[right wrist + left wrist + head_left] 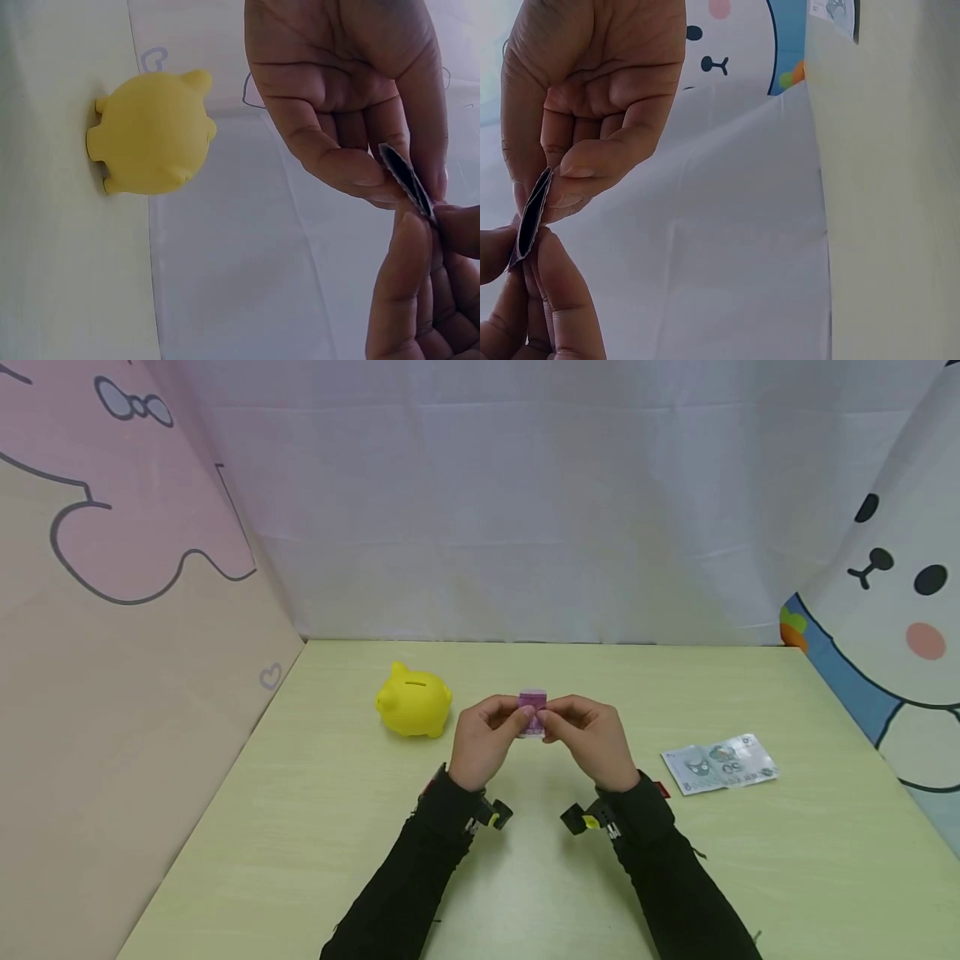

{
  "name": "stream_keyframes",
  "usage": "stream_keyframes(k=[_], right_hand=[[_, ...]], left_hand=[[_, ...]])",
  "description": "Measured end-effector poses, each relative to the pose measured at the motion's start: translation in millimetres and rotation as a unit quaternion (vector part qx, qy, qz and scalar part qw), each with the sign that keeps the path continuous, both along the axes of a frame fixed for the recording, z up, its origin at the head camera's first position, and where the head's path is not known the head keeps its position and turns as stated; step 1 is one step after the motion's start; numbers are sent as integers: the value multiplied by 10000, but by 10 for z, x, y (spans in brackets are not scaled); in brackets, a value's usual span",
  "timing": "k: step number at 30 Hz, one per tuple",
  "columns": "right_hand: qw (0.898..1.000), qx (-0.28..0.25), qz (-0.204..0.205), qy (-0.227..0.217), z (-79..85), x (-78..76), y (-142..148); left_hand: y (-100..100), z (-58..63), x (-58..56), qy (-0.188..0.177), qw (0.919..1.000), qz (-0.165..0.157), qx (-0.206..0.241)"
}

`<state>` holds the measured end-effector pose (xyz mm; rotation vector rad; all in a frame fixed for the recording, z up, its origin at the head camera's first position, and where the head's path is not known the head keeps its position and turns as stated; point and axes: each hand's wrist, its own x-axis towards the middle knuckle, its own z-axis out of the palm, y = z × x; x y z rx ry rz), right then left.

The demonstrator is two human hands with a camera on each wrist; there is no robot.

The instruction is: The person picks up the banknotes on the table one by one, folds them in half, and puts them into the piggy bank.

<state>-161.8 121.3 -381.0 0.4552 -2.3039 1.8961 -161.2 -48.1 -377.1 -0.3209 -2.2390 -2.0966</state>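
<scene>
A white cloth backdrop [525, 510] rises behind the pale tabletop [285, 860]. A yellow piggy bank [414, 705] stands toward the far left corner; rightward, left hand [483, 743] and right hand [596, 743] pinch a folded purple banknote [532, 698] between thumbs and fingers, above the tabletop, before its far edge's middle; a creased 50 banknote [720, 764] lies toward the right edge.

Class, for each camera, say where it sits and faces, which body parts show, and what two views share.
Head: on the head, facing forward and down at the pale green table; left hand, right hand and black sleeves show.
Left wrist: on that wrist, facing forward and rightward at the folded purple paper note; both hands show.
Right wrist: on that wrist, facing forward and leftward at the note and rounded yellow piggy bank; both hands show.
Head and right wrist share the piggy bank.
</scene>
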Motion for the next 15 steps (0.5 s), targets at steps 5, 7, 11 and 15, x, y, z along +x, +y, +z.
stream_keyframes(k=[5, 7, 11, 15], right_hand=[[10000, 40, 38, 31, -1, -5, 4], [9999, 67, 119, 3, 0, -3, -5], [9997, 55, 225, -51, 2, 3, -26], [9997, 35, 241, -79, -5, 1, -35]], left_hand=[[-24, 15, -7, -50, 10000, 78, 5], [-30, 14, -13, -87, 9999, 121, -6], [-31, 6, -23, -99, 9999, 138, -33], [-25, 5, -23, -79, 9998, 180, -65]])
